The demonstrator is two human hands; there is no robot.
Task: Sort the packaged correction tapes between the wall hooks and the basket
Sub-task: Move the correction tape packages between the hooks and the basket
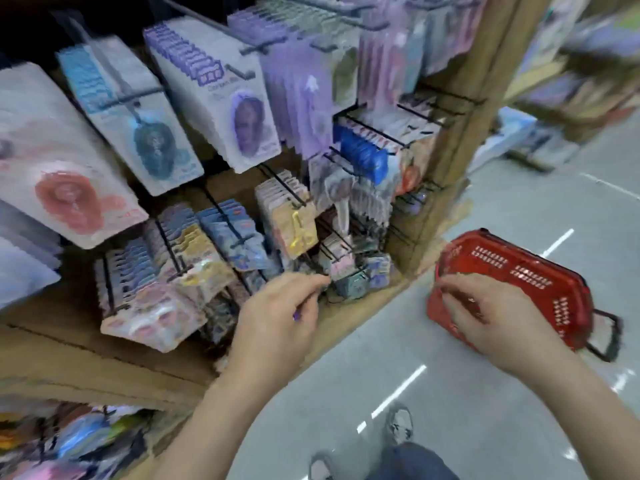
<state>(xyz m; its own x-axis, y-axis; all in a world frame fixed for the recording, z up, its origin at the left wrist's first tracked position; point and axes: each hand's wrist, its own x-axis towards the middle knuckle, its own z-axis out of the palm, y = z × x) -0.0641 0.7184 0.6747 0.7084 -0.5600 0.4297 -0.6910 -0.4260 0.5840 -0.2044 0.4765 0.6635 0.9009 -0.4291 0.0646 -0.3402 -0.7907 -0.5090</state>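
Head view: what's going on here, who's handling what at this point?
A person faces wall hooks hung with carded packs. Their left hand reaches toward the small packs on the lowest hooks, fingers curled. A bit of purple shows under it, but blur hides whether it holds anything. Their right hand is at the near rim of a red basket beside the shelving. Whether it grips the rim is unclear, and the basket's contents cannot be seen.
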